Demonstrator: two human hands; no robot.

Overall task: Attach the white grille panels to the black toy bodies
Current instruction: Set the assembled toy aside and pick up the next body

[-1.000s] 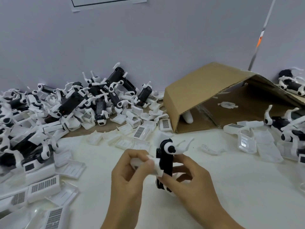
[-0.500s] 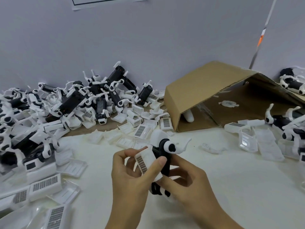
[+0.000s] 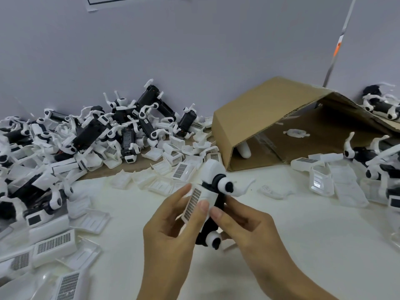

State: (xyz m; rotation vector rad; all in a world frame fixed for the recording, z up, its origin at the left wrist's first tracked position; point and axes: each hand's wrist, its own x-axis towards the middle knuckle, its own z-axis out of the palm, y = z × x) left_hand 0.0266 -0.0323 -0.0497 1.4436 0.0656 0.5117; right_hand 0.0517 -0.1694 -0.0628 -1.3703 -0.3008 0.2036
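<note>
Since a second ago, white grille panel has turned grille-up against black toy body; left hand pinches it, right hand grips the body, above the white table beside a tipped cardboard box and loose panels.

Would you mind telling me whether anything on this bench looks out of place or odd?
The cardboard box lies tipped on its side with its mouth open toward the table, and a few white parts lie loose inside. Grille panels and toy bodies sit in untidy heaps on the left. Nothing looks broken.
</note>
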